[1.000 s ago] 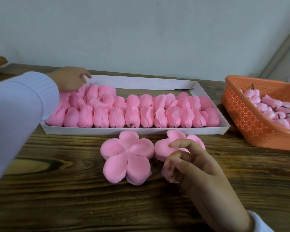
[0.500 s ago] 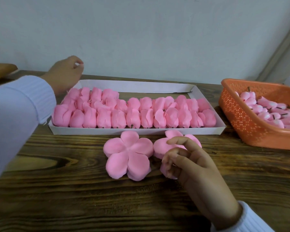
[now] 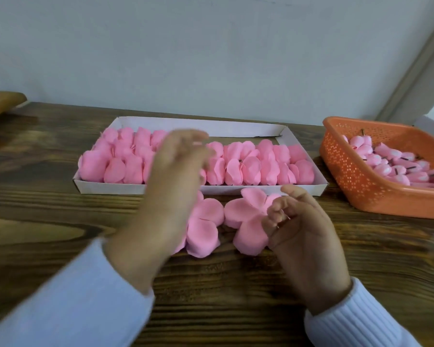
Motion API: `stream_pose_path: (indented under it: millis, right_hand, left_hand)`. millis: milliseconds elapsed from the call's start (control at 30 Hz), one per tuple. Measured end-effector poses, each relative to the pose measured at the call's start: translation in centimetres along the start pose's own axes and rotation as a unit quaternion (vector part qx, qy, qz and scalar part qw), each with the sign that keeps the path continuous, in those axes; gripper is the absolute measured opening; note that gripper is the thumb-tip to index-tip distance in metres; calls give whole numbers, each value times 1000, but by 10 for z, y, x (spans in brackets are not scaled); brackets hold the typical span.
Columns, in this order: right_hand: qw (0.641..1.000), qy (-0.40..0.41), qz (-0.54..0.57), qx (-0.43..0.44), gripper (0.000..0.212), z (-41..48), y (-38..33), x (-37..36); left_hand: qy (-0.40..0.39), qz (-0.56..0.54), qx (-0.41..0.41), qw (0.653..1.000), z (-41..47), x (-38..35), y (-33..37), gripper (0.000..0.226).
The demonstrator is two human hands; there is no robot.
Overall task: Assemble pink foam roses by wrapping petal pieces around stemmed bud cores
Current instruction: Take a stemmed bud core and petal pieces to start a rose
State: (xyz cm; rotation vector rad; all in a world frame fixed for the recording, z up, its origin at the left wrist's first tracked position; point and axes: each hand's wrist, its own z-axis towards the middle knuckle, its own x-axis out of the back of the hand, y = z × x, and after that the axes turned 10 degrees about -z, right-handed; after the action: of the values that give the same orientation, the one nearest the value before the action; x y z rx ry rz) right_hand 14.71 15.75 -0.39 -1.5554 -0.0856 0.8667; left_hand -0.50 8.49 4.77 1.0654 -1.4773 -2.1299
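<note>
Broadly, dark wood-grain table (image 3: 48, 221) underneath, pale wall (image 3: 211, 58) behind, grey trim (image 3: 411, 71) slanting up at the right.

Well left of the white tray (image 3: 211, 127), by the table's back edge: tan board (image 3: 3, 102), cut off by the frame.

Then the tray itself. Lies flat, long axis left to right, parallel to the wall. Holds finished roses (image 3: 256, 166) packed in rows along that axis. Pointing direction of each rose too blurred to tell.

In front of the tray's left half: left hand (image 3: 171, 186), raised, motion-blurred, fingers loose and fairly straight, gripping nothing, pale sleeve (image 3: 73, 296) trailing toward the camera.

Just in front of the tray's near wall, partly behind that hand: left petal stack (image 3: 206, 226), flat on the wood, five-lobed, equally wide every way.

Beside it, in front of the tray's middle: right petal stack (image 3: 246, 216), top lobe tilted up toward the tray.

At that stack's right edge: right hand (image 3: 303, 236), fingers curled, fingertips and thumb pinching the upper layer.

Right of the tray, apart from it: orange basket (image 3: 356, 176), set at an angle, heaped with bud cores (image 3: 391, 161) at mixed angles, dark stems mostly toward the right.
</note>
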Motion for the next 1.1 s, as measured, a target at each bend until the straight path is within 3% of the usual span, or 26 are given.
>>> stream_pose_path:
  millis: [67,100,133,167,200,300,467,600,700,800,867,933,1000,1100]
  right_hand:
    - [989,31,-137,50,24,-1,3,1]
    - [975,42,-205,78,23,-2,5,1]
    - [961,48,-251,101,19,-3,6,0]
    - [951,51,-281,122,16,-4,7,-1]
    - [942,56,-300,139,15,-4,7,-2]
    - [929,75,-321,168,21,-3,2,-4]
    - [929,75,-298,205,28,4,-37,0]
    - [868,113,-425,231,13,40,-108,33]
    - [768,173,-584,198,10,96,-157,93]
    - [614,192,-762,77,9,146,-181,159]
    - [481,115,-867,-65,24,165,-179,193]
    - [401,22,-900,-170,46,167,-168,213]
    - [397,-16,-895,-202,50,164,-162,221]
    - [463,-8,-863,-203,64,159,-157,220]
  left_hand:
    - [-101,118,-47,987,-27,-5,-22,19]
    - [-171,249,-107,947,-33,-3,-32,22]
    - [-215,375,-182,883,-34,0,-43,21]
    - [-236,461,-238,822,-31,4,-52,21]
    - [-249,505,-239,791,-28,6,-56,19]
    - [-249,517,-197,795,-23,8,-61,11]
    - [-215,525,-202,798,-22,9,-68,14]
    - [-197,521,-195,807,-21,7,-67,15]
    - [-190,529,-195,804,-22,7,-67,10]
    - [-178,538,-200,799,-22,6,-68,15]
    - [-173,550,-208,790,-22,6,-68,18]
    - [-170,553,-215,787,-22,7,-66,18]
    - [-167,549,-225,787,-22,7,-66,18]
    - [-163,544,-244,786,-23,7,-67,21]
